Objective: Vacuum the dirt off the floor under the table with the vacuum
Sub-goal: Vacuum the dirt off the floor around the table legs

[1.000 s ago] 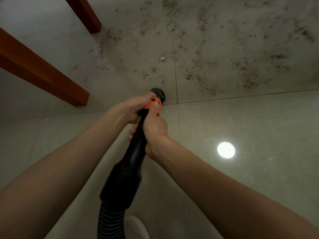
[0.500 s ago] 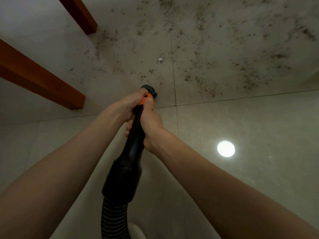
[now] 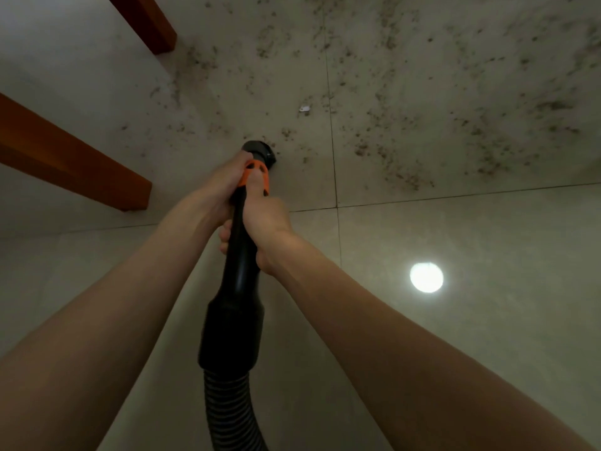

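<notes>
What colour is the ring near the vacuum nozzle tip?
Orange, on the otherwise black vacuum wand; the ring shows in the head view.

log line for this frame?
hands: left hand + right hand grip vacuum wand | nozzle: at dirt edge | dirt: mostly remaining

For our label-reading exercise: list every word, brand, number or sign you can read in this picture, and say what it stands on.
None can be read.
Vacuum tube and its orange collar: no print shows.
White scrap on the floor: too small to tell whether it bears any text.
</notes>
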Motion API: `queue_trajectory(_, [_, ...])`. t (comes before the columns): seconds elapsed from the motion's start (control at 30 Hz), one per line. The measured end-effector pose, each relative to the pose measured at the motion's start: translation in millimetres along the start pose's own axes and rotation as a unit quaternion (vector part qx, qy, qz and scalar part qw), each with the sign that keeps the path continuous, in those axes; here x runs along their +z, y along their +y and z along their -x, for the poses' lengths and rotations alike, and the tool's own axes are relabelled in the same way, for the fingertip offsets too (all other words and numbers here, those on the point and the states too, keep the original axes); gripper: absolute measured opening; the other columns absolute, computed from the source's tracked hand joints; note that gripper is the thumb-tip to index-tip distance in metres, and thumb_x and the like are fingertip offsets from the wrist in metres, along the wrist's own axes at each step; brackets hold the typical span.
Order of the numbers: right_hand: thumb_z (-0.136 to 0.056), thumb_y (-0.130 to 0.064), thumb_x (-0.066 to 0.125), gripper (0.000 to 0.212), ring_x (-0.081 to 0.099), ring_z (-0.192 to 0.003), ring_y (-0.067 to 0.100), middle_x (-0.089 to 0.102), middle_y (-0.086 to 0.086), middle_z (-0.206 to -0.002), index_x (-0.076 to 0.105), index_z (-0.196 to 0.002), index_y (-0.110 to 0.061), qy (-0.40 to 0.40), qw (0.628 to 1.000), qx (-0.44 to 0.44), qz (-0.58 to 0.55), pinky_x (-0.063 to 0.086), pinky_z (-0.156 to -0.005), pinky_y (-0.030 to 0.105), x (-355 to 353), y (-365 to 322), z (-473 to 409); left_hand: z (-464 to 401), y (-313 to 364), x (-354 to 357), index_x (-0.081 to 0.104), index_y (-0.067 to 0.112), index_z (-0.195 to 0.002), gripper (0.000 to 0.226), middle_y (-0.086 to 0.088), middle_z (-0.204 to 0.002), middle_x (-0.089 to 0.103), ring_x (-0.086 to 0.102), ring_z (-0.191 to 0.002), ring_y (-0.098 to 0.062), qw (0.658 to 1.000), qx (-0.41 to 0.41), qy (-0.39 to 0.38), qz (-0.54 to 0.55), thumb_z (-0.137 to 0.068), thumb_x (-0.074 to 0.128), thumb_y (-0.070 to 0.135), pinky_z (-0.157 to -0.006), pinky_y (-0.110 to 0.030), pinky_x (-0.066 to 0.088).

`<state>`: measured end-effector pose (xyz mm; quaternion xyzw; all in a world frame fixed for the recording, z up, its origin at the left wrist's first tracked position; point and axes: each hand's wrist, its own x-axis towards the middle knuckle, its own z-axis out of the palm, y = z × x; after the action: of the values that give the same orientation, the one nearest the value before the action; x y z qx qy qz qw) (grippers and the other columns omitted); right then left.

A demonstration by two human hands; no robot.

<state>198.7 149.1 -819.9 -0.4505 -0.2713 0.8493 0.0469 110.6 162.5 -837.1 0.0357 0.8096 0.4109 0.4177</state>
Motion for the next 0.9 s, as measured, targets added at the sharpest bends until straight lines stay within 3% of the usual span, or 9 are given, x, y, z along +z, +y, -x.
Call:
queue_trajectory(0.33, [-0.097, -0.055, 0.035, 0.055, 0.05, -0.04, 0.018, 0.049, 0.007, -0.046, 0.052, -0.082, -0.006, -0.002, 1.0, -0.028, -0.001, 0.046, -0.042, 0.025, -4.5, -17.0, -19.1, -22.4, 17.3, 8.2, 0.046, 0.016, -0.073, 0.027, -0.001, -0.065, 0.042, 0.042, -0.053, -0.01, 1.0, 0.017, -0.011, -0.019, -0.096, 0.045, 0.031, -0.043, -0.016, 0.037])
queue_trajectory(0.67, [-0.097, -0.056, 0.035, 0.054, 0.05, -0.035, 0.017, 0.049, 0.004, -0.037, 0.054, -0.096, -0.005, -0.013, 1.0, -0.015, -0.016, 0.046, -0.037, 0.022, -9.8, -16.0, -8.6, -14.0, 17.2, 11.0, 0.05, 0.012, -0.078, 0.026, -0.004, -0.071, 0.049, 0.047, -0.059, -0.013, 0.999, 0.009, -0.022, -0.029, -0.096, 0.045, 0.031, -0.054, -0.024, 0.041])
queue_trajectory(0.9, [-0.096, -0.057, 0.036, 0.058, 0.05, -0.035, 0.018, 0.048, 0.005, -0.037, 0.055, -0.105, -0.003, -0.013, 0.999, -0.002, -0.033, 0.045, -0.037, 0.021, -5.8, -9.2, 3.6, -1.2, 10.8, 5.5, 0.051, 0.012, -0.079, 0.025, -0.004, -0.072, 0.049, 0.048, -0.06, -0.013, 0.999, 0.01, -0.011, -0.044, -0.096, 0.046, 0.031, -0.051, -0.023, 0.042])
